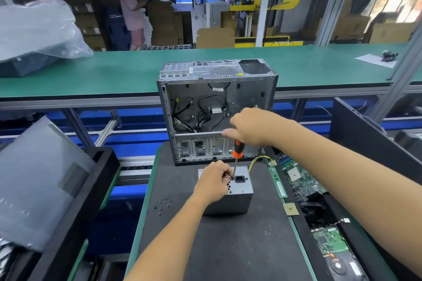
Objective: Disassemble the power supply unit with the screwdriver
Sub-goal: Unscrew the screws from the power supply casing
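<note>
On the dark surface (228, 246), just near of the open case (217, 107): power supply (237, 198), socket face up. Right hand (253, 128) wrapped around the screwdriver (237, 157) handle, shaft upright, tip down beside the socket. Left hand (212, 181) on top, fingers (225, 174) pinched at the shaft. Loose screws (163, 203) scattered left.

1. Power supply unit (237, 201) — grey sheet metal, satin, perforated top.
2. Screwdriver (236, 157) — glossy orange-and-black plastic handle, bright steel shaft.
3. Computer case (217, 107) — bare, dull silver metal.
4. Work mat (228, 246) — matt black, faintly speckled.
5. Circuit boards (303, 180) — green laminate.
6. Plastic bag (38, 29) — translucent, glossy film.
</note>
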`<state>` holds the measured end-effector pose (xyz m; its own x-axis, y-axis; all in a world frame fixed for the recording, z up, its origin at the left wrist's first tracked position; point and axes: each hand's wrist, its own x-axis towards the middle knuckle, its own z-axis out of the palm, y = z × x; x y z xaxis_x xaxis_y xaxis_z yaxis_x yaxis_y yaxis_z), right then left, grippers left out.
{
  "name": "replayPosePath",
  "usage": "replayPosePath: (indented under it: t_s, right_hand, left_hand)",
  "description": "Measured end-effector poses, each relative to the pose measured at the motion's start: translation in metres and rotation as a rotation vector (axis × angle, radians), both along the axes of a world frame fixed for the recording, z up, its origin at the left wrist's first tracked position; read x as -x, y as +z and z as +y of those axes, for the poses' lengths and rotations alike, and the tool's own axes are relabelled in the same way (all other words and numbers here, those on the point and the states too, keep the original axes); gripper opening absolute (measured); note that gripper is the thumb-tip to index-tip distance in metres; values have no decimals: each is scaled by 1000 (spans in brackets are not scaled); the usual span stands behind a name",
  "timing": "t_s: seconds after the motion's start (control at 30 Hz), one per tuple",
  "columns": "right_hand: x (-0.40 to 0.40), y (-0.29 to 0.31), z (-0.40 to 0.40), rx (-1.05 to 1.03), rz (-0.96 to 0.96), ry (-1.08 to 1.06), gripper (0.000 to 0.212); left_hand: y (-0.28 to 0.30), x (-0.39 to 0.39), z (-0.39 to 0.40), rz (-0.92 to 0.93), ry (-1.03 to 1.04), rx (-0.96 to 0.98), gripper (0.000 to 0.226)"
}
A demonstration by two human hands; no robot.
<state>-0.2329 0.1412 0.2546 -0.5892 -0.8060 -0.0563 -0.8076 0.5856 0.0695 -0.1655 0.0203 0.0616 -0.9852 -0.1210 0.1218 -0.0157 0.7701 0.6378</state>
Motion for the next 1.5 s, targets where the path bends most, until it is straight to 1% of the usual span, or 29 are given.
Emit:
replayPosePath:
  t_s: [0.03, 0.1, 0.13, 0.17, 0.2, 0.27, 0.33, 0.37, 0.4, 0.43, 0.5, 0.57, 0.6, 0.67, 0.73, 0.77, 0.8, 0.87, 0.9, 0.97, 1.03, 1.1, 1.13, 1.2, 1.23, 1.27, 1.37, 1.43, 1.5]
  right_hand:
    - [1, 1, 0, 6, -41, 17, 39]
    - [4, 5, 4, 45, -238, 91, 12]
    - [5, 7, 6, 48, -346, 112, 17]
    - [4, 9, 7, 48, -447, 118, 28]
    - [3, 8, 9, 63, -492, 118, 31]
    - [1, 4, 6, 95, -374, 99, 11]
    - [2, 1, 3, 37, -102, 17, 38]
    - [5, 0, 3, 21, -31, -33, 44]
    - [7, -1, 2, 12, -15, -43, 43]
    - [10, 0, 2, 8, -80, -26, 37]
    - [12, 2, 6, 44, -329, 6, 8]
    - [10, 6, 8, 50, -451, 32, 24]
    - [10, 5, 8, 54, -452, 24, 26]
    - [6, 2, 4, 52, -356, -29, 26]
    - [6, 2, 0, -32, -169, -105, 45]
    - [7, 3, -1, -64, -136, -114, 49]
    - [7, 2, -2, -51, -158, -98, 45]
    - [9, 2, 0, 16, -305, -24, 26]
    - [9, 3, 1, 33, -320, 46, 18]
    - [7, 6, 3, 35, -304, 159, 18]
    - [4, 5, 4, 67, -346, 179, 23]
    - [5, 1, 5, 114, -327, 146, 13]
    - [6, 0, 5, 94, -258, 112, 10]
    - [7, 0, 4, -24, -44, 52, 31]
    - [9, -1, 3, -56, 11, 32, 35]
    - [9, -2, 4, -46, 3, 31, 34]
    - [9, 0, 8, 91, -232, 134, 18]
    - [7, 3, 11, 148, -379, 182, 20]
    - [6, 2, 12, 174, -424, 175, 20]
  left_hand:
    - [-1, 0, 0, 1, 2, 0, 32]
    - [-4, 1, -1, 12, 6, 0, 36]
    - [-5, 2, -2, 16, 5, 10, 36]
    - [-6, 3, -3, 17, 1, 24, 34]
    - [-7, 4, -3, 17, -5, 31, 32]
    - [-6, 3, -2, 16, -7, 27, 31]
    - [-4, 2, -1, 18, -2, 10, 35]
    - [-4, 2, -1, 18, 1, 2, 38]
    - [-4, 2, -1, 18, 5, -2, 39]
    - [-4, 2, -1, 18, 9, -3, 41]
    - [-5, 2, -2, 20, 8, -1, 40]
    - [-5, 2, -2, 25, 4, 8, 38]
    - [-5, 1, -1, 25, 2, 12, 37]
    - [-4, 1, -1, 28, 2, 11, 38]
    - [-4, 1, -1, 27, 2, 2, 38]
    - [-3, 1, -1, 26, 3, -2, 37]
    - [-3, 1, -1, 23, 4, -5, 37]
    - [-3, 1, -1, 18, 7, -6, 37]
    - [-3, 1, -1, 18, 9, 0, 36]
    - [-2, 2, 0, 23, 11, 17, 34]
    - [-3, 1, 0, 21, 7, 16, 33]
    - [-2, 1, -1, 18, -1, -9, 31]
    - [-2, 1, -2, 19, -7, -25, 29]
    - [-1, 0, -2, 26, -14, -52, 24]
    - [-1, 0, -2, 26, -13, -68, 22]
    - [-1, 0, -2, 25, -9, -87, 18]
    - [-2, 0, -2, 35, 12, -134, 11]
    - [-2, -1, -3, 48, 24, -147, 9]
    - [-2, -1, -3, 61, 32, -157, 7]
